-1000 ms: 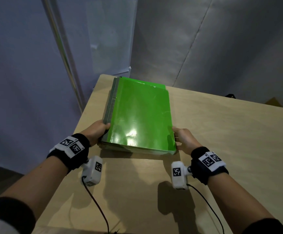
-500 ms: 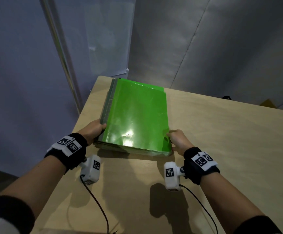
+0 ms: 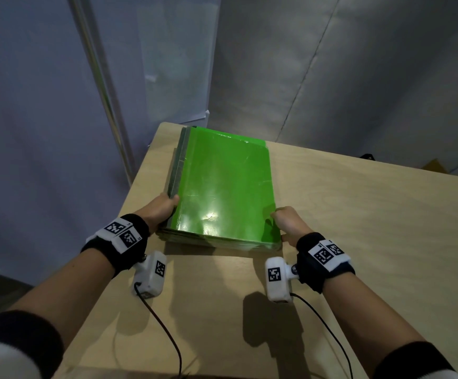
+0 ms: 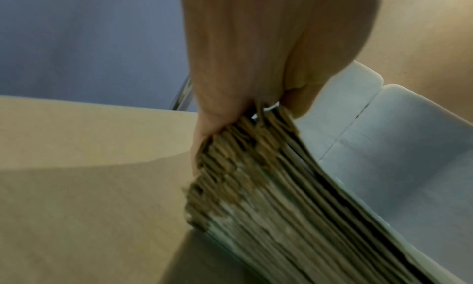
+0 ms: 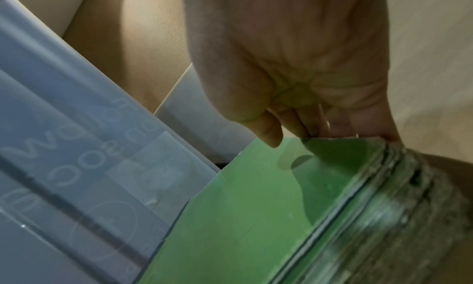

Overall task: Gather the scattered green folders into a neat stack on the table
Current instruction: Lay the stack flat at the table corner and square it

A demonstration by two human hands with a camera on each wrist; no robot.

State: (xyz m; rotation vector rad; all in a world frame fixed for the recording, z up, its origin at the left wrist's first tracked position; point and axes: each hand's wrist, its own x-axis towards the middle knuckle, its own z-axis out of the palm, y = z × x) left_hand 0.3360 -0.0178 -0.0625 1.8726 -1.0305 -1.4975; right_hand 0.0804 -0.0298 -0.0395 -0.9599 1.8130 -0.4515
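A stack of glossy green folders (image 3: 222,187) lies at the far left corner of the wooden table (image 3: 359,242). My left hand (image 3: 159,209) grips the stack's near left corner, thumb on top at the spine. In the left wrist view the left hand (image 4: 245,98) wraps the layered edges of the stack (image 4: 268,197). My right hand (image 3: 288,222) grips the near right corner, fingers curled at the edge. The right wrist view shows the right hand (image 5: 302,126) with its thumb over the green top cover (image 5: 243,217) and fingers down the side.
The table's left edge (image 3: 137,187) runs just beside the stack, with a metal pole (image 3: 104,105) and grey walls beyond. Bare wood stretches to the right and toward me. Camera cables (image 3: 165,332) trail over the near part of the table.
The stack has shifted slightly left and away between my hands. My right hand moved left with the stack's right edge; both hands keep their grip.
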